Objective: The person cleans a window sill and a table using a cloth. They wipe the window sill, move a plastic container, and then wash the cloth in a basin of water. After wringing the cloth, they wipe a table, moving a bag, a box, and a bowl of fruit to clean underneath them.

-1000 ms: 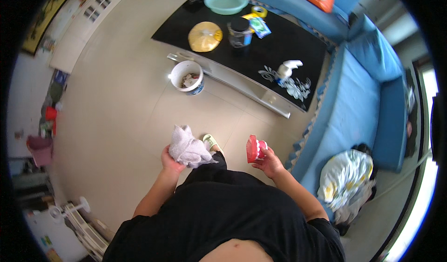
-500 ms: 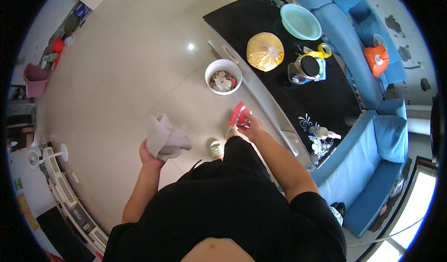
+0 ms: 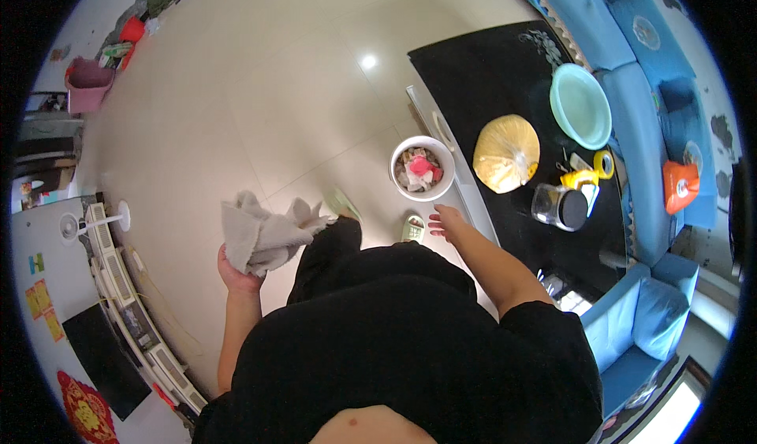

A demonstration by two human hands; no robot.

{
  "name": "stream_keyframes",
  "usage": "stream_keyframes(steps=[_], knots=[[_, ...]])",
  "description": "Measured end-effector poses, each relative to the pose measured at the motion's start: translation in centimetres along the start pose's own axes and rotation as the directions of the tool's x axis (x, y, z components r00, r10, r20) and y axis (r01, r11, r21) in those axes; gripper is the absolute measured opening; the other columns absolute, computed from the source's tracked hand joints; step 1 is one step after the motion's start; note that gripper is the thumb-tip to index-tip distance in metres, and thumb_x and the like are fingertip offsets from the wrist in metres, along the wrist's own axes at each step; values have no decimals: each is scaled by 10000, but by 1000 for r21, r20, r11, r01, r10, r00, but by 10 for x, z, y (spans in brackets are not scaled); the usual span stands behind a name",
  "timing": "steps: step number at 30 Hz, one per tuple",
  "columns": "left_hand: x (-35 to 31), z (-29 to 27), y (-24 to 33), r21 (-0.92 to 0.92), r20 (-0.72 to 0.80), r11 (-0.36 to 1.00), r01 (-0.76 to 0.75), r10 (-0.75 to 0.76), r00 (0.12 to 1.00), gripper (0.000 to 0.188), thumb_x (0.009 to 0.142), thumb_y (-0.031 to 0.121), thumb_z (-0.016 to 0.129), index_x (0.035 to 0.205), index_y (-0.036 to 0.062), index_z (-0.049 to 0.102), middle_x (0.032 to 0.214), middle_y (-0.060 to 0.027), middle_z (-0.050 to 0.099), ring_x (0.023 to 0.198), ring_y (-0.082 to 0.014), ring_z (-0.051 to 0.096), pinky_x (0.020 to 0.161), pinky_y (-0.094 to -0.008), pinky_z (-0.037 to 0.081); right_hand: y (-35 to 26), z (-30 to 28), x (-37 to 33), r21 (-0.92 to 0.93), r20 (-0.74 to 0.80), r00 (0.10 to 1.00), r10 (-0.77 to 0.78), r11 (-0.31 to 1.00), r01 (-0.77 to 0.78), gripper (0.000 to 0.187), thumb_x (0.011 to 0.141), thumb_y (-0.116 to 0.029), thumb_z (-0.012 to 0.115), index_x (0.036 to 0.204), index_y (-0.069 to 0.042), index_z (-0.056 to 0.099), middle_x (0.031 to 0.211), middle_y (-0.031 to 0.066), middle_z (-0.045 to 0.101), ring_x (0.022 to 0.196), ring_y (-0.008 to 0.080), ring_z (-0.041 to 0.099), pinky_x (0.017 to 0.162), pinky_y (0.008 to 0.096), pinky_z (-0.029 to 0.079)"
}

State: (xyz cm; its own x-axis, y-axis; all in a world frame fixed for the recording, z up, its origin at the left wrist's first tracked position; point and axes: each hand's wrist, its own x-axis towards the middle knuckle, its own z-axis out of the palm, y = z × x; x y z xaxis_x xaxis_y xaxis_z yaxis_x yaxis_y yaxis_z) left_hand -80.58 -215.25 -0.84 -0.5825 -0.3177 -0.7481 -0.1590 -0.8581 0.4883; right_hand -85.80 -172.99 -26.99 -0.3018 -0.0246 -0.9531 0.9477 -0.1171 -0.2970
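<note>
My left hand (image 3: 239,273) is closed around a crumpled light grey cloth (image 3: 266,233), whose folds hang beyond the fingers. My right hand (image 3: 452,222) has its fingers spread and holds nothing; it is close to the table's side, just below the white trash bin (image 3: 397,177). Inside the bin lie scraps and a pinkish-red piece (image 3: 423,166) on top.
A black table (image 3: 449,57) at the right carries a pale green basin (image 3: 579,106), a tied yellow bag (image 3: 506,152), a dark-lidded jar (image 3: 558,207) and yellow tape (image 3: 603,164). Blue sofas (image 3: 631,121) stand behind it. A pink bucket (image 3: 88,87) is far left; a white fan (image 3: 95,222) stands left.
The red and white object has left my right hand, which is now spread; a larger pinkish-red piece shows in the bin. The cloth stays in my left hand. My view and feet have shifted.
</note>
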Motion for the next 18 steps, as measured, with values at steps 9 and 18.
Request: stream_keyframes(steps=[9, 18], knots=[[142, 89, 101, 17, 97, 1000, 1, -3, 995, 478, 864, 326, 327, 1218, 45, 482, 1191, -131, 538, 1106, -342, 508, 960, -506, 389, -145, 89, 39, -181, -95, 989, -112, 979, 94, 337, 854, -307, 473, 1079, -63, 528, 891, 80, 598, 707, 216, 592, 565, 358, 479], [269, 279, 161, 156, 394, 935, 318, -354, 849, 504, 858, 292, 354, 1259, -2, 432, 1241, -175, 509, 1131, -357, 491, 993, -493, 364, -364, 278, -23, -426, 357, 677, -644, 533, 731, 608, 776, -285, 676, 1283, -55, 431, 1154, 144, 556, 999, 258, 572, 829, 358, 478]])
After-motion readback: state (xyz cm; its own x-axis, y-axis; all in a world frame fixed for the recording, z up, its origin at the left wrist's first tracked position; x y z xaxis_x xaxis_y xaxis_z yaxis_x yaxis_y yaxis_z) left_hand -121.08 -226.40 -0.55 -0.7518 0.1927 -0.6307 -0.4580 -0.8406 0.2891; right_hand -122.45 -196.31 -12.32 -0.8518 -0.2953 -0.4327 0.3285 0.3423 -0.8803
